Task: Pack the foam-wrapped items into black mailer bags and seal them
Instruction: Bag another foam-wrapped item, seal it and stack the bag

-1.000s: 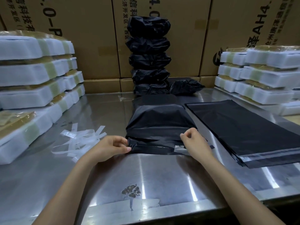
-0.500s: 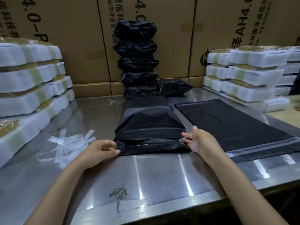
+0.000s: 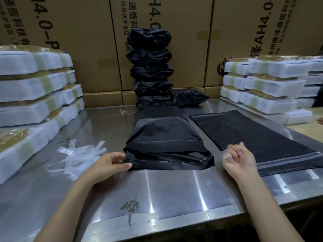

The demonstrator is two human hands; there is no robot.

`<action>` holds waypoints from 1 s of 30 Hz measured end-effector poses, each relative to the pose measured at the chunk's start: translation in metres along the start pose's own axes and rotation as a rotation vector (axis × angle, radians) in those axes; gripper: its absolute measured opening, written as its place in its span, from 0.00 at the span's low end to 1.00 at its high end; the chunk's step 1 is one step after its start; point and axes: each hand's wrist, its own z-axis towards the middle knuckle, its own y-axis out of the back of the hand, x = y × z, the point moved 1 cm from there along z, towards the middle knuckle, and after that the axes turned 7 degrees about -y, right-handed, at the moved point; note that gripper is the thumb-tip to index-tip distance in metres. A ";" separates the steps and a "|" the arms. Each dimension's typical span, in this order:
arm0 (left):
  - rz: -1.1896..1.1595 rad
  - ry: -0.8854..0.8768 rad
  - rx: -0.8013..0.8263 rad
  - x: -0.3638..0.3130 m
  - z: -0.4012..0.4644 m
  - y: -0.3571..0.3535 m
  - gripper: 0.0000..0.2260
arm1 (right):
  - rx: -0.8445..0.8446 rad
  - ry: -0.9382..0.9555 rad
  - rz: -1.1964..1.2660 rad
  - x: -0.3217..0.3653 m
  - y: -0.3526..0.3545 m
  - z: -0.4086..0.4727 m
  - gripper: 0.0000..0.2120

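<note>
A filled black mailer bag (image 3: 166, 137) lies in the middle of the steel table (image 3: 174, 189), its open end toward me with a shiny adhesive line along the flap. My left hand (image 3: 110, 163) pinches the flap's near left corner between thumb and fingers. My right hand (image 3: 238, 158) hovers just right of the bag with its fingers curled into a fist, apart from the bag; nothing shows plainly inside it. Foam-wrapped items are stacked at the left (image 3: 35, 95) and at the right (image 3: 269, 88).
A pile of flat empty black mailer bags (image 3: 253, 137) lies right of the filled one. Sealed black parcels (image 3: 150, 67) are stacked at the back against cardboard boxes (image 3: 78, 41). Peeled clear strips (image 3: 76, 154) lie left of my left hand.
My right hand has left the bag's right corner and moved right, closing into a fist. My left hand stays on the left corner. The camera has swung slightly.
</note>
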 end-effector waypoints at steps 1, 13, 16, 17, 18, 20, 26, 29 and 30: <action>-0.016 0.025 0.007 -0.002 -0.003 0.001 0.20 | 0.033 0.002 -0.020 -0.002 -0.002 -0.001 0.24; 0.692 -0.803 -0.322 -0.087 -0.029 -0.052 0.30 | 0.451 -0.673 -0.628 -0.142 -0.081 -0.010 0.40; 0.713 -0.863 -0.424 -0.085 -0.030 -0.045 0.16 | 0.516 -0.767 -0.798 -0.148 -0.093 -0.011 0.44; 0.723 -0.902 -0.466 -0.082 -0.030 -0.040 0.11 | 0.541 -0.795 -0.856 -0.148 -0.095 -0.011 0.43; 0.719 -0.921 -0.487 -0.079 -0.029 -0.034 0.10 | 0.557 -0.797 -0.948 -0.148 -0.095 -0.011 0.42; 0.621 -0.841 -0.492 -0.073 -0.022 -0.021 0.12 | 0.532 -0.707 -1.217 -0.146 -0.093 -0.008 0.38; 0.902 0.203 -0.403 -0.026 0.011 0.045 0.21 | 0.184 -0.045 -1.578 -0.094 -0.097 0.015 0.22; 1.017 0.449 -0.219 -0.004 0.014 0.054 0.32 | 0.132 0.139 -1.714 -0.062 -0.085 0.028 0.15; 1.029 0.409 -0.276 -0.002 0.016 0.053 0.34 | 0.148 0.234 -1.755 -0.052 -0.080 0.033 0.13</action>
